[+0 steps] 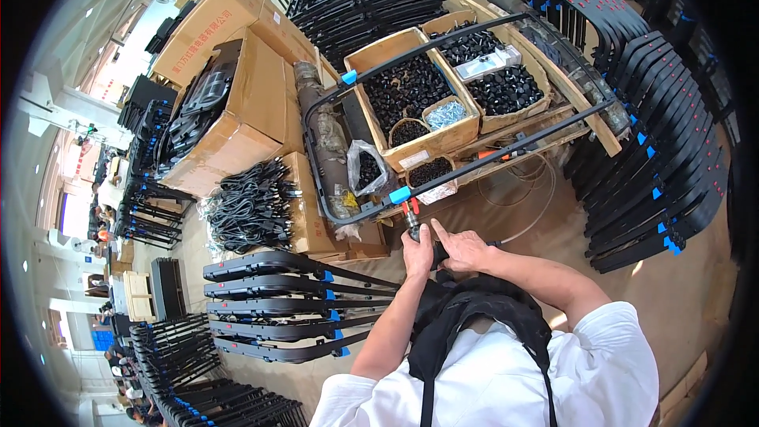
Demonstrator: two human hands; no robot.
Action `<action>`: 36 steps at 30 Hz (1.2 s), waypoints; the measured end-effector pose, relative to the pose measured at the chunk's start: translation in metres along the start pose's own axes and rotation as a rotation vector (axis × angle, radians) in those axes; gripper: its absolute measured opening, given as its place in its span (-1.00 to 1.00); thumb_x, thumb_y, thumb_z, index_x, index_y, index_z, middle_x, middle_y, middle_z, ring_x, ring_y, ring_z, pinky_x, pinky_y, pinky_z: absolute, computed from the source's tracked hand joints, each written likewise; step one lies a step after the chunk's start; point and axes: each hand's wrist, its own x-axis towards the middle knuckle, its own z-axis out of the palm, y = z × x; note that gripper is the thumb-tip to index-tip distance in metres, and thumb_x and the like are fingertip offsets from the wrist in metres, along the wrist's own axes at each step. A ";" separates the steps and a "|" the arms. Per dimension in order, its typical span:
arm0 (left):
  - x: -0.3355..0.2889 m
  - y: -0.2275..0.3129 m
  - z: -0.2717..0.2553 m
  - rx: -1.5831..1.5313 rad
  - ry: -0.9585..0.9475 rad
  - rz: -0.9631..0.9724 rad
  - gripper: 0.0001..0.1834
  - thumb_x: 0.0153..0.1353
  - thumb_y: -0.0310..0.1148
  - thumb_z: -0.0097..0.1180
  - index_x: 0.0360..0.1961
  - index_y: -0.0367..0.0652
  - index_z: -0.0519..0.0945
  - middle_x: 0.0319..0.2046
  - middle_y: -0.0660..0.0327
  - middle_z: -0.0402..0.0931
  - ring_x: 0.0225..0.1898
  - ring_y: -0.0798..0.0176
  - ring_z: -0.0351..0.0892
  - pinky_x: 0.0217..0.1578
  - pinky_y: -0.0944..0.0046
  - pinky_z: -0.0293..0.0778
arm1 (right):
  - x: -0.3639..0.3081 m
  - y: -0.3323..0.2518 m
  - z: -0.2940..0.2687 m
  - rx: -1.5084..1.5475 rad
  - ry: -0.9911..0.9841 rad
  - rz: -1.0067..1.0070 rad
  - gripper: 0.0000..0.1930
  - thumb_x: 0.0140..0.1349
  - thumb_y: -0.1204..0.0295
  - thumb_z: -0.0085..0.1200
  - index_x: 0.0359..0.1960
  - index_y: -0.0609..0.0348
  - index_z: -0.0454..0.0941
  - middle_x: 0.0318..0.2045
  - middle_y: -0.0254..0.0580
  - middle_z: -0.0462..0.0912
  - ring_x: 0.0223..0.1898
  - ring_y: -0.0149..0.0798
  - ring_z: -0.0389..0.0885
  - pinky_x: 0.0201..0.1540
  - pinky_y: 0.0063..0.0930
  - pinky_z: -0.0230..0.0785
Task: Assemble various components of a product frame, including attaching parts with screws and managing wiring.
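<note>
A short cylindrical tool, dark and silver with a red fitting [410,207], is held at the centre of the view. It is gripped by the fingers of the left hand [417,253], which are closed around its dark lower part. The right hand [466,251] is placed just beside, at three o'clock from the left; its index finger is stretched out, the others are curled near a dark shape — whether that shape is gripped cannot be told. A thin pale hose [526,226] is seen looping away toward two o'clock.

At twelve o'clock from the hands, a large black tubular frame with blue tabs [504,146] is laid across the containers, its near rail close to the tool's red end. Inside its outline are seen a wooden box of small black parts [437,150] and a clear plastic bag [381,182]. Black coiled cables [257,205] are heaped toward ten o'clock; stacked black frames [273,307] are set at eight.
</note>
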 end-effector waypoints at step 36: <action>0.004 -0.026 -0.024 0.081 -0.531 -0.001 -0.35 0.55 0.16 0.00 0.11 -0.35 0.49 -0.13 -0.06 0.63 -0.09 0.10 0.62 0.01 0.05 0.51 | -0.028 0.001 0.039 0.021 0.234 -0.075 -0.50 0.13 0.47 0.16 0.16 0.29 0.47 0.19 0.14 0.49 0.05 0.15 0.66 0.11 0.02 0.50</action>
